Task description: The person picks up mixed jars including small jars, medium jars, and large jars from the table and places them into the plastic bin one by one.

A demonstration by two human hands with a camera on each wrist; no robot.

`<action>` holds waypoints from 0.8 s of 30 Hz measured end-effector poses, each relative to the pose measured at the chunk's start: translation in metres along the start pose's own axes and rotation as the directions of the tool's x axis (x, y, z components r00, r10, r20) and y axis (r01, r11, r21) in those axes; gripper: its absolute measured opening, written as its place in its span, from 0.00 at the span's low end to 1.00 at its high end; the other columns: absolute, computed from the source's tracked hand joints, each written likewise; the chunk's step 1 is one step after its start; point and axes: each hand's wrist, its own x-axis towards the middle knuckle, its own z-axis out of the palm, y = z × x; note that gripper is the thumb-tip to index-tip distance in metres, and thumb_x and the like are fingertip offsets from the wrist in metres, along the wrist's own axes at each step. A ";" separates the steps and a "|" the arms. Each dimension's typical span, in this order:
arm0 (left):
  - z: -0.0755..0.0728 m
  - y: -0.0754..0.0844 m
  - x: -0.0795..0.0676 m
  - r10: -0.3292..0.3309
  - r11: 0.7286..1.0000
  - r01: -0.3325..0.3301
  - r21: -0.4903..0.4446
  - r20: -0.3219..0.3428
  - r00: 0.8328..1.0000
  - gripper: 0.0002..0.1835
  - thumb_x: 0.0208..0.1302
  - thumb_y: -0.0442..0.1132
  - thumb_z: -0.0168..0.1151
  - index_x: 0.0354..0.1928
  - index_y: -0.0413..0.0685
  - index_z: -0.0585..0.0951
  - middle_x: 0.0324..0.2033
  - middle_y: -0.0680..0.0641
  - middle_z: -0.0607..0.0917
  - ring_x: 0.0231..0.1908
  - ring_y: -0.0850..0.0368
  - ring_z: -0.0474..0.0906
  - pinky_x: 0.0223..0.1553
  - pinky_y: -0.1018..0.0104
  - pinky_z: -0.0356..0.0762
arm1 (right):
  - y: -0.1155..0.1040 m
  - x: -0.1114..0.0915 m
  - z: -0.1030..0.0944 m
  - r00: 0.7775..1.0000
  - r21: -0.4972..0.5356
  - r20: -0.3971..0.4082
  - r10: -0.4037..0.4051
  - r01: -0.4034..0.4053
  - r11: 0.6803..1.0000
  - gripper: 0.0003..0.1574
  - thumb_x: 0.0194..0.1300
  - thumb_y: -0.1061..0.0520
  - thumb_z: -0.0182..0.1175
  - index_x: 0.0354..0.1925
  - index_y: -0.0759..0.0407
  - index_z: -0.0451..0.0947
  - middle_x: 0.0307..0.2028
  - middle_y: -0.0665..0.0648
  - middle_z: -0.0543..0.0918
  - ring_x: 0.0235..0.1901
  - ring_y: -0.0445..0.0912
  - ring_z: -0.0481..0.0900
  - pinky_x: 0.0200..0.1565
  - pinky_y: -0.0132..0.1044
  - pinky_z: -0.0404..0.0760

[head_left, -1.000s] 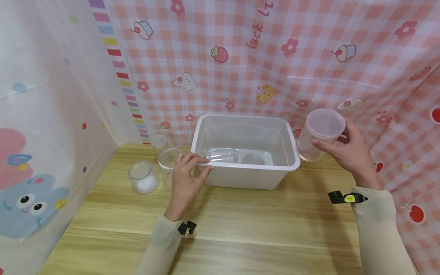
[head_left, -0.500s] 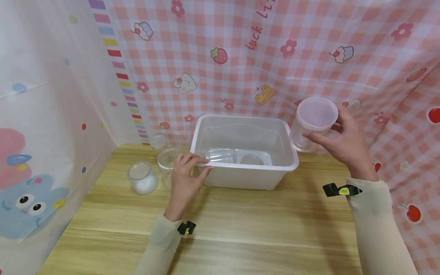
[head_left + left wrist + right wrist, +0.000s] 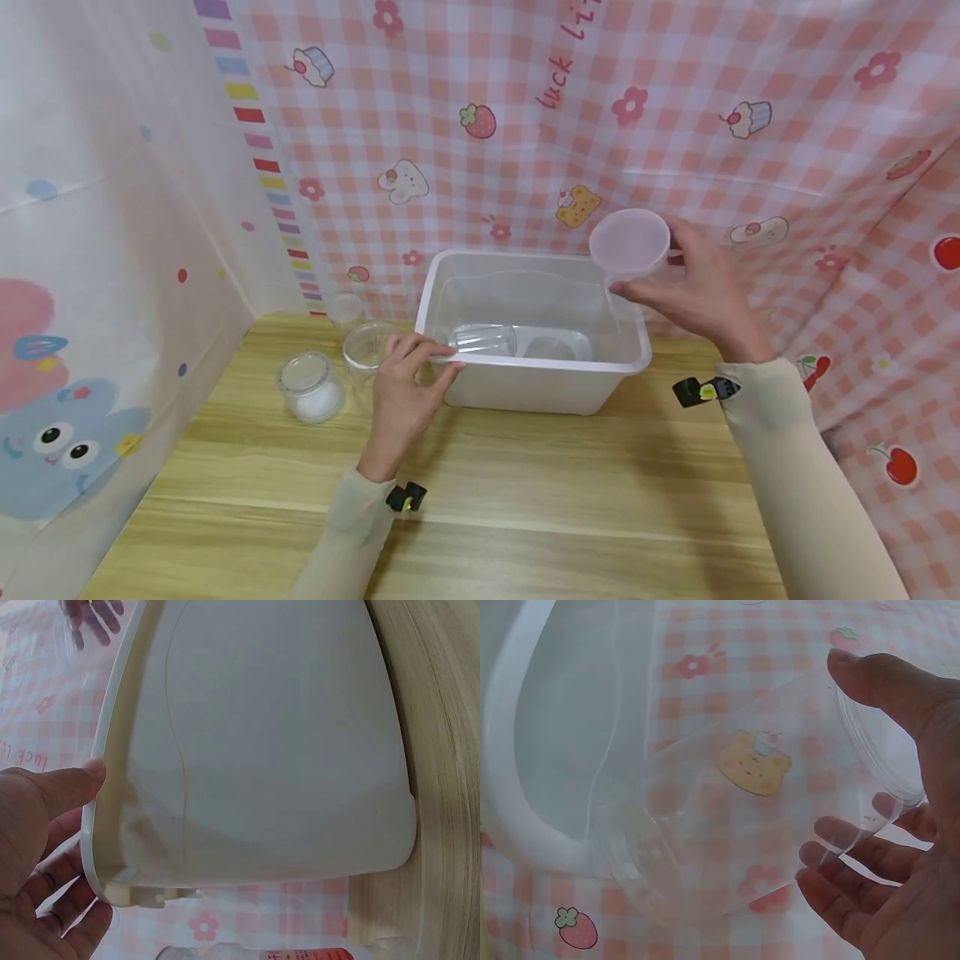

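Observation:
My right hand (image 3: 701, 287) holds a clear plastic jar (image 3: 630, 242) above the right end of a white plastic bin (image 3: 540, 387). Thumb and fingers go round the jar near its translucent lid-like end; in the right wrist view the jar (image 3: 705, 825) is tilted and looks see-through, with nothing visible inside. My left hand (image 3: 405, 400) grips the bin's front-left rim, thumb on one side and fingers on the other, as the left wrist view shows. Inside the bin lie a clear ribbed cup (image 3: 486, 340) on its side and a faint round shape (image 3: 549, 347).
Left of the bin stand a small clear jar (image 3: 311, 392) with something white inside, a larger clear container (image 3: 367, 346) partly behind my left hand, and another clear vessel (image 3: 347, 310). A pink checked cloth (image 3: 495, 167) hangs close behind the bin on the wooden table (image 3: 525, 500).
My right hand has lifted the jar from beside the bin and carried it left, over the bin's right rim. The left hand and bin have stayed in place.

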 end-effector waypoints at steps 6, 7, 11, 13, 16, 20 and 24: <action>0.001 -0.001 0.000 0.004 1.000 -0.004 0.009 0.003 1.000 0.11 0.52 0.40 0.82 0.37 0.48 0.89 0.35 0.49 0.86 0.42 0.50 0.74 0.43 0.61 0.73 | 0.000 0.012 0.008 0.998 -0.043 0.066 -0.021 0.024 0.999 0.60 0.50 0.36 0.80 0.75 0.50 0.64 0.63 0.58 0.79 0.62 0.54 0.75 0.66 0.60 0.72; 0.001 -0.001 0.000 0.004 1.000 -0.004 0.009 0.003 1.000 0.11 0.52 0.40 0.82 0.37 0.48 0.89 0.35 0.49 0.86 0.42 0.50 0.74 0.43 0.61 0.73 | 0.000 0.014 0.009 0.997 -0.055 0.073 -0.024 0.028 0.998 0.60 0.50 0.35 0.79 0.75 0.50 0.64 0.64 0.58 0.79 0.62 0.55 0.75 0.66 0.61 0.72; 0.001 -0.002 0.001 0.007 1.000 -0.007 0.006 -0.001 1.000 0.12 0.52 0.41 0.82 0.37 0.48 0.89 0.35 0.49 0.86 0.42 0.51 0.74 0.43 0.61 0.73 | -0.001 0.023 0.014 0.994 -0.087 0.089 -0.060 0.068 0.994 0.59 0.49 0.38 0.81 0.74 0.50 0.67 0.63 0.58 0.79 0.62 0.57 0.76 0.64 0.61 0.75; 0.001 -0.003 0.002 0.007 1.000 -0.007 0.002 0.000 1.000 0.12 0.51 0.40 0.82 0.36 0.48 0.89 0.35 0.49 0.86 0.42 0.51 0.74 0.43 0.61 0.73 | -0.001 0.028 0.017 0.991 -0.092 0.098 -0.086 0.095 0.991 0.58 0.49 0.41 0.82 0.73 0.51 0.68 0.63 0.59 0.80 0.61 0.58 0.77 0.62 0.61 0.76; 0.000 -0.003 0.002 0.007 1.000 -0.007 0.001 0.005 1.000 0.12 0.51 0.40 0.82 0.36 0.48 0.89 0.35 0.49 0.86 0.41 0.51 0.74 0.43 0.61 0.73 | -0.002 0.035 0.022 0.989 -0.090 0.109 -0.103 0.113 0.990 0.59 0.47 0.44 0.83 0.73 0.50 0.68 0.63 0.59 0.79 0.61 0.57 0.76 0.62 0.61 0.75; 0.000 -0.004 0.001 0.011 1.000 -0.011 0.006 0.001 1.000 0.12 0.51 0.40 0.83 0.36 0.49 0.89 0.35 0.49 0.86 0.41 0.51 0.74 0.42 0.62 0.73 | -0.003 0.039 0.029 0.986 -0.089 0.157 -0.055 0.069 0.994 0.68 0.47 0.41 0.83 0.78 0.47 0.59 0.70 0.61 0.73 0.67 0.61 0.72 0.66 0.65 0.71; 0.001 -0.005 0.000 0.019 1.000 -0.019 0.005 -0.002 1.000 0.12 0.50 0.40 0.83 0.36 0.49 0.89 0.35 0.50 0.86 0.40 0.52 0.74 0.42 0.62 0.72 | -0.001 0.037 0.034 0.978 -0.124 0.208 -0.007 0.034 0.992 0.72 0.47 0.34 0.80 0.80 0.46 0.54 0.75 0.63 0.67 0.72 0.63 0.66 0.68 0.67 0.67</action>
